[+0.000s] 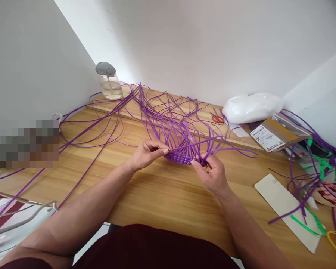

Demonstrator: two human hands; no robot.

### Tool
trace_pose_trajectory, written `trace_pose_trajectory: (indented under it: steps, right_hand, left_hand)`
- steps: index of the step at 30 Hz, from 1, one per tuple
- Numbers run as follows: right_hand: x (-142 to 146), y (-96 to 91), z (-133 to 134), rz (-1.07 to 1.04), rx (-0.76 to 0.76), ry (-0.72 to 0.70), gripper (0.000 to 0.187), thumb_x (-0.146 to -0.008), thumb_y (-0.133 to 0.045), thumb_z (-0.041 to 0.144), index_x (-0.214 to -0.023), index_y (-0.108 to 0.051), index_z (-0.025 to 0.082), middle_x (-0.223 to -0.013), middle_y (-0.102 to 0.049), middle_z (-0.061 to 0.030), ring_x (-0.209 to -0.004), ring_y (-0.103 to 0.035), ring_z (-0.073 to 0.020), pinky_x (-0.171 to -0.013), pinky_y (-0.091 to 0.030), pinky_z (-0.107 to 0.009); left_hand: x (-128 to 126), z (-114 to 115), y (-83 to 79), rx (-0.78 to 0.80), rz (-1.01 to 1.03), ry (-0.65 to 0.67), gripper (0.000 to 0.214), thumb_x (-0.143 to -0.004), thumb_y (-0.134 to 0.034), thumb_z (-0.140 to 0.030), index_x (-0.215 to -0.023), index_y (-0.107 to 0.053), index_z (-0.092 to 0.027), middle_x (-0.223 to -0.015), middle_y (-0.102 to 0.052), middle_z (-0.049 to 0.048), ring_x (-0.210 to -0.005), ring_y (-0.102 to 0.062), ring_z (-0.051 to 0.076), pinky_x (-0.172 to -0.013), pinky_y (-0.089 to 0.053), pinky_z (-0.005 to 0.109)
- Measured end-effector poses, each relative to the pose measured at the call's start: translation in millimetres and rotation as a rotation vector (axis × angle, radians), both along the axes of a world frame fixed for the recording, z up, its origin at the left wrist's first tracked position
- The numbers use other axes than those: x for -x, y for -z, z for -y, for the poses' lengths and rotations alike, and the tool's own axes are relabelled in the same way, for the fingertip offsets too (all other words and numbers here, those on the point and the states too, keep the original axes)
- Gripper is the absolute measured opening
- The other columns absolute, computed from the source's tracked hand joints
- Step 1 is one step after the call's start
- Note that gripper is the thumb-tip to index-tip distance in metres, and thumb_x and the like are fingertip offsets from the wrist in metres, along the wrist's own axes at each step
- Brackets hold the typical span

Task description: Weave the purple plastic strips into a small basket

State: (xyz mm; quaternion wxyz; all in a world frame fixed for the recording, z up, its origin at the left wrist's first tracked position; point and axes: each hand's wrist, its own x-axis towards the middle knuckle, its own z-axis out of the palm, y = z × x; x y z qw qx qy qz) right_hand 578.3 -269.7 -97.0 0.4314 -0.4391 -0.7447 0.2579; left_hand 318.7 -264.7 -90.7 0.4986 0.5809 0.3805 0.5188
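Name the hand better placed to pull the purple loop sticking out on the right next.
Probably the right hand: it grips the right end of the woven piece, nearer the purple loop. The left hand pinches at the opposite end, farther away.

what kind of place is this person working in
It looks like a handicraft corner, perhaps at home or in a small workshop: a partly woven purple piece and long, thin, loose purple strips on a light-brown wooden table suggest it.
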Motion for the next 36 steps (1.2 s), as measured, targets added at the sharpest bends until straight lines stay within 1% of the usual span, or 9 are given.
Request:
trace_pose_trajectory:
  steps: [1,2,6,9,15,20,25,36]
  right_hand:
    - [0,-1.1,0,0.033,-0.023,0.012,0.017,-0.085,-0.067,0.037,-0.083,-0.063,0.02,-0.079,-0.059,-0.0038,-0.072,-0.053,-0.0162,-0.069,-0.047,-0.029]
    - [-1,-1.0,0,0.053,-0.012,0.015,0.018,-0.085,-0.067,0.037,-0.081,-0.062,0.02,-0.077,-0.059,-0.0035,-0.07,-0.052,-0.0156,-0.067,-0.046,-0.028]
    - [-4,7.1,-3,0.046,0.174,-0.006,0.025,-0.086,-0.066,0.043,-0.081,-0.061,0.019,-0.074,-0.057,-0.002,-0.06,-0.046,-0.012,-0.056,-0.04,-0.025]
    - [-5,11.1,-5,0.058,0.208,-0.006,0.027,-0.086,-0.066,0.045,-0.083,-0.062,0.018,-0.075,-0.057,-0.0017,-0.061,-0.046,-0.0116,-0.056,-0.039,-0.024]
    - [-3,8.3,-4,0.029,0.259,-0.034,0.027,-0.086,-0.066,0.044,-0.086,-0.062,0.018,-0.077,-0.058,-0.0022,-0.063,-0.048,-0.0121,-0.058,-0.041,-0.024]
    - [-4,7.9,-4,0.04,0.244,-0.029,0.026,-0.085,-0.067,0.043,-0.085,-0.063,0.018,-0.075,-0.057,-0.0014,-0.062,-0.047,-0.0115,-0.057,-0.041,-0.024]
    - [-5,9.8,-6,0.057,0.23,-0.013,0.027,-0.085,-0.067,0.044,-0.084,-0.063,0.018,-0.073,-0.056,-0.0004,-0.059,-0.045,-0.0104,-0.055,-0.039,-0.023]
    - [-5,11.1,-7,0.071,0.207,-0.01,0.027,-0.085,-0.067,0.044,-0.084,-0.064,0.017,-0.071,-0.055,-0.0004,-0.059,-0.044,-0.0105,-0.054,-0.037,-0.024]
  left_hand:
    - [0,0,0.6,-0.003,-0.008,0.008,0.027,-0.075,-0.08,-0.042,-0.079,-0.079,-0.015,-0.079,-0.075,0.0086,-0.075,-0.067,0.019,-0.074,-0.054,0.031]
    - [0,0,1.4,0.0,-0.018,0.013,0.027,-0.076,-0.08,-0.041,-0.078,-0.078,-0.015,-0.078,-0.075,0.0082,-0.074,-0.067,0.019,-0.073,-0.053,0.031]
    - [0,-2,5.6,0.029,-0.049,-0.005,0.026,-0.076,-0.079,-0.041,-0.074,-0.076,-0.015,-0.068,-0.07,0.0045,-0.064,-0.06,0.014,-0.063,-0.048,0.026]
    - [0,-3,7.3,0.056,-0.053,-0.02,0.027,-0.076,-0.079,-0.041,-0.076,-0.077,-0.014,-0.068,-0.07,0.0046,-0.064,-0.059,0.013,-0.062,-0.047,0.025]
    - [-1,-3,7.1,0.104,-0.04,-0.013,0.03,-0.075,-0.079,-0.043,-0.079,-0.077,-0.014,-0.068,-0.069,0.0052,-0.06,-0.059,0.013,-0.059,-0.049,0.025]
    - [-2,-3,6.4,0.124,-0.008,-0.007,0.031,-0.073,-0.081,-0.043,-0.077,-0.076,-0.013,-0.067,-0.067,0.0036,-0.061,-0.058,0.011,-0.06,-0.05,0.023]
    - [-2,-2,3.8,0.155,-0.004,-0.01,0.031,-0.072,-0.081,-0.043,-0.077,-0.076,-0.012,-0.069,-0.068,0.003,-0.062,-0.059,0.01,-0.061,-0.051,0.021]
    - [-2,-3,6.6,0.189,0.049,-0.005,0.032,-0.073,-0.08,-0.044,-0.08,-0.074,-0.013,-0.081,-0.072,0.0046,-0.069,-0.062,0.012,-0.064,-0.054,0.021]
